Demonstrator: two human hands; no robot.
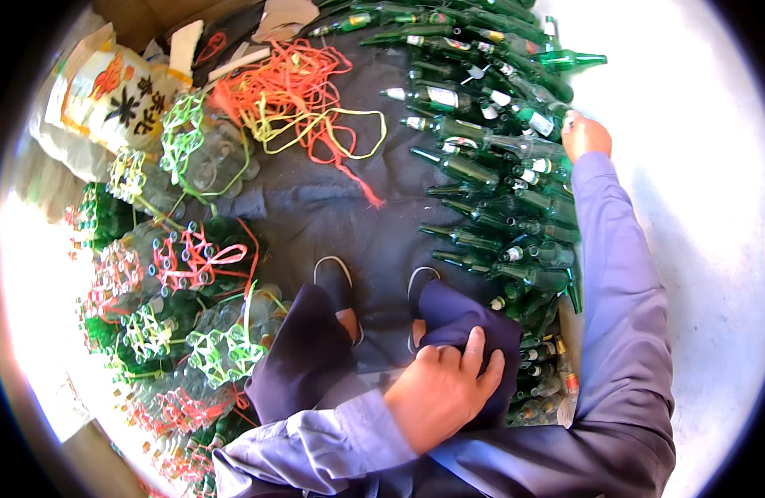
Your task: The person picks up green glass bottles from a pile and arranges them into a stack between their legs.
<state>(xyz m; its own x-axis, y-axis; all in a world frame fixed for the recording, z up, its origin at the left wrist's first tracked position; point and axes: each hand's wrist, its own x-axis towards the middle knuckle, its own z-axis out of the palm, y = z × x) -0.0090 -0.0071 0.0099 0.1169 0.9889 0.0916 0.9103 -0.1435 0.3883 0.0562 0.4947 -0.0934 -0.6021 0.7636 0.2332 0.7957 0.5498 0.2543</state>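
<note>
My right hand (pixel 586 137) is stretched out to the far right edge of a heap of green glass bottles (pixel 470 170). Its fingers are curled in at the end of a green bottle (pixel 532 119) with a pale label; part of the grip is hidden. Over my right knee lies my left hand (pixel 445 386), palm down, its fingers loosely apart and nothing in them. The bottles lie on their sides in layers, most of their necks pointing left. One green bottle (pixel 572 60) sticks out to the right beyond the heap.
Bundles of upright bottles tied with green and pink straps (pixel 229 353) stand on the left. Tangled red and yellow strapping (pixel 287 95) lies on the dark ground sheet (pixel 316 183). A printed white sack (pixel 117 95) is at the far left. Pale floor (pixel 681 166) borders the heap.
</note>
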